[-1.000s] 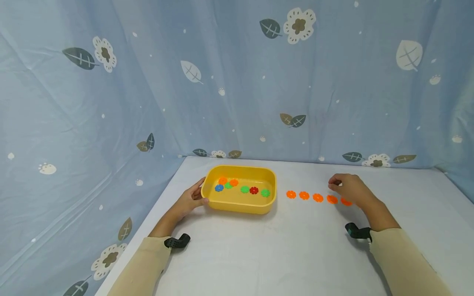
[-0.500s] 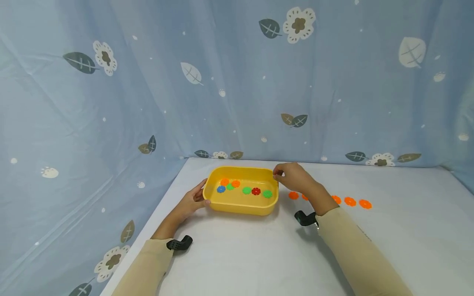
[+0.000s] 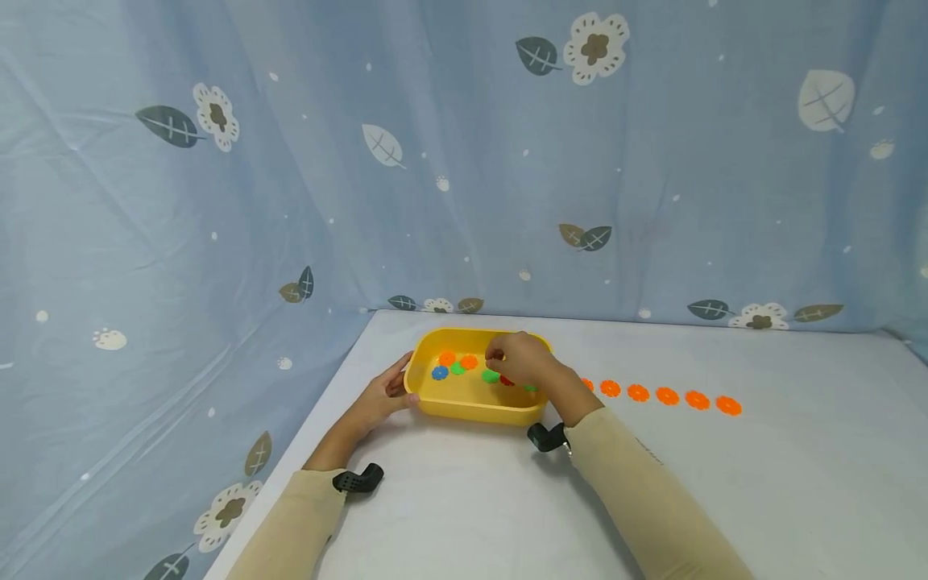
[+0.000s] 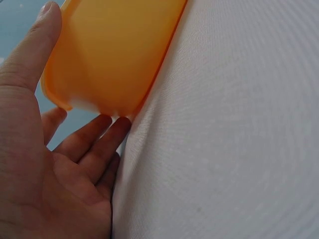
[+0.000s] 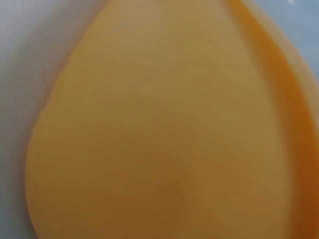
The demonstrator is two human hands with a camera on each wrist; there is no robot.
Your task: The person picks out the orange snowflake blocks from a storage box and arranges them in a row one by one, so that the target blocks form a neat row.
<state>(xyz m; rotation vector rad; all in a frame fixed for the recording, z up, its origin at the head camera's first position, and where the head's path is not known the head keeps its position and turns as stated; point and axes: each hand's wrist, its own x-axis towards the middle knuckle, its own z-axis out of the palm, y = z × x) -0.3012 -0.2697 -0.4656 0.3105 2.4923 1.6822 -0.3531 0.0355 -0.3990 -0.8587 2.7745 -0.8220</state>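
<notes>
In the head view a yellow plastic basin (image 3: 474, 411) sits on the white table. My left hand (image 3: 379, 403) holds its left end. The left wrist view shows the thumb along the basin's wall and fingertips against its end. My right hand (image 3: 524, 358) is over the right half of the basin, fingers loosely bent, with no piece visible in them. Notched plastic discs lie inside: two orange, a blue disc (image 3: 440, 373), green ones and a red disc (image 3: 507, 380) partly behind the hand. The right wrist view shows only the basin's blurred yellow wall (image 5: 149, 124).
Right of the basin, several orange discs (image 3: 667, 395) lie in a row; the right forearm partly covers the row's left end. A blue patterned curtain (image 3: 464, 161) hangs behind and to the left of the white table (image 3: 464, 499).
My right hand has moved left from the right part of the orange row to above the basin's inside, uncovering the row's right end. The left hand stays on the basin.
</notes>
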